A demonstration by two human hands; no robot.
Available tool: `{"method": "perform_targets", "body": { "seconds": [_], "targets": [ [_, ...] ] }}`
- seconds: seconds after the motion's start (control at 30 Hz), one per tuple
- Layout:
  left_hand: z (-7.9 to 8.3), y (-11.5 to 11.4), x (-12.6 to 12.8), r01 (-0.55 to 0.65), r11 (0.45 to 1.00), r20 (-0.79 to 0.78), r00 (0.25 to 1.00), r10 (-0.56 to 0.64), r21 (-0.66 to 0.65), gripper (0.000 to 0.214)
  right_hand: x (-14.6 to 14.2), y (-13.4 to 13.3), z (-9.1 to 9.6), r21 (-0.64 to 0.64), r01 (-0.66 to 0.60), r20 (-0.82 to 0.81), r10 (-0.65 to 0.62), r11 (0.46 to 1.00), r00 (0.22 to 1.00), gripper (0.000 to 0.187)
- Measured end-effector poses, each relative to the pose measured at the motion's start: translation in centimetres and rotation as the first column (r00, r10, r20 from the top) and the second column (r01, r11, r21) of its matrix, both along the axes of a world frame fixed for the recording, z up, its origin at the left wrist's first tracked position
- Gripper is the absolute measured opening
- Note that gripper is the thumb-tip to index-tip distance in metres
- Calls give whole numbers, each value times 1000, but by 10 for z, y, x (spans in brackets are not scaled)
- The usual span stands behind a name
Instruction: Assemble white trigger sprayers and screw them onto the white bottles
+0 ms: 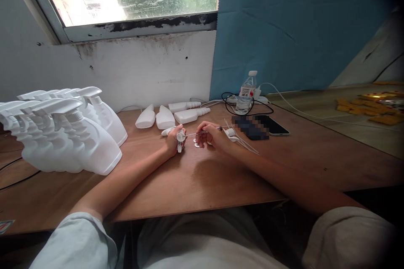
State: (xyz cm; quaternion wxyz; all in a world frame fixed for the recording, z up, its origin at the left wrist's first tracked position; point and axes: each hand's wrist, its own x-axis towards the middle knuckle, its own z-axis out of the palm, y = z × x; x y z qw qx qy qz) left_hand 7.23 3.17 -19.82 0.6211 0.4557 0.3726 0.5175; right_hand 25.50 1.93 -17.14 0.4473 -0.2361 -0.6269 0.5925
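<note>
Two hands meet mid-counter (202, 180). Left hand (174, 139) grips a white sprayer head (179, 138), nozzle end down near the counter. Right hand (211, 133) pinches a thin tube (197, 133), its tip at the head. Small white disc (196, 145) lies under the tube. Loose bottles (164, 117) lie just behind the hands; finished sprayers (66, 134) stand well left. Phone (274, 126) and water bottle (247, 92) sit right of the hands.

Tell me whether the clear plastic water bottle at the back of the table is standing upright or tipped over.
Upright. The clear plastic water bottle stands on its base on the brown wooden table, white cap on top, beside the black cable loops.
</note>
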Motion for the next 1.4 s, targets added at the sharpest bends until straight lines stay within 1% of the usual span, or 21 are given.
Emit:
{"method": "perform_targets", "body": {
  "seconds": [0.07,0.17,0.2,0.23,0.27,0.37,0.47,0.6,0.8,1.07,1.4],
  "targets": [
    [2,-1,0,14,1000,9,1000,-14,-13,44,1,1,-1,-6,-16,-7,16,1000,1000,16],
    [2,-1,1,1,1000,12,1000,-1,-2,45,1,-5,1,121,25,74,-34,992,997,14],
    [2,-2,1,0,1000,8,1000,0,4,44,1,-8,2,144,32,89,-45,989,995,13],
    [1,-2,1,3,1000,3,1000,-3,10,44,0,-10,2,139,27,85,-39,990,996,13],
    [1,-2,2,9,1000,-5,1000,-9,16,43,-2,-11,2,105,8,64,-15,994,998,13],
    [-1,-1,3,25,999,-25,999,-24,29,41,-6,-9,-5,-56,-74,-48,71,996,996,15],
    [-1,0,4,24,999,-28,999,-23,26,41,-8,-3,-14,-130,-95,-110,81,987,991,17],
    [0,0,2,35,999,-6,999,-35,-6,39,-8,0,-20,-148,-75,-143,54,986,988,18],
    [1,1,-2,63,995,41,997,-60,-78,40,-7,-1,-14,-189,-23,-189,-13,982,982,17],
    [2,-1,1,61,995,22,998,-59,-74,39,-6,2,-13,-240,-32,-166,-8,970,986,19],
    [1,-1,3,64,997,-20,998,-64,-33,39,-4,4,-15,-263,-53,-159,11,963,987,19]
  ]
}}
